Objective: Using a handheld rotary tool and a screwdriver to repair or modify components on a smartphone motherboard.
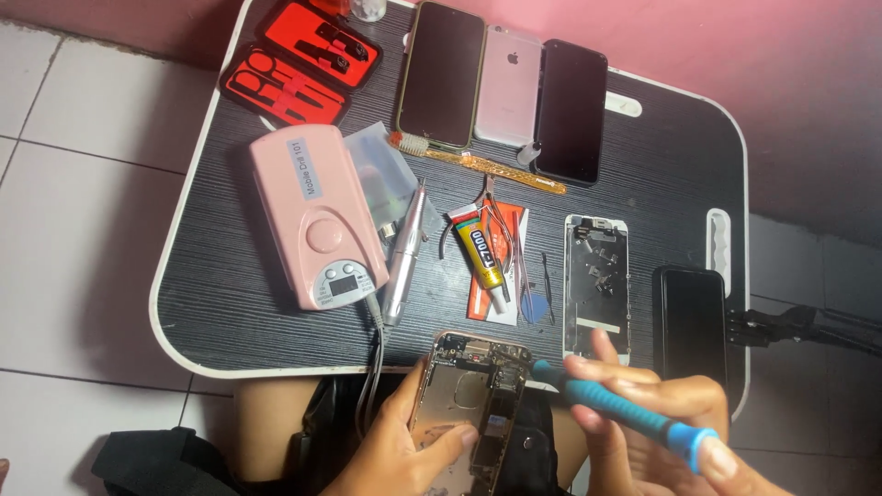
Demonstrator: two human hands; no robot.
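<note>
— Where was the opened phone [473, 400]?

— Below the counter [643, 165] edge, gripped in the left hand [404, 450].

— And the right hand [657, 413]?

— Closed around the blue screwdriver [625, 409]; keeping its tip square to the screw seemed wise.

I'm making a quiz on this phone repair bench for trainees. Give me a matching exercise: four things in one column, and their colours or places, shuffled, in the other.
Things:
1. screwdriver
2. drill box
3. tool case
4. glue tube

Descriptions:
A. pink, left part of the table
B. open, red-lined, far left corner
C. blue handle, in the right hand
D. yellow and black, table's middle

Pairs: 1-C, 2-A, 3-B, 4-D

The left hand holds the opened phone.
</note>
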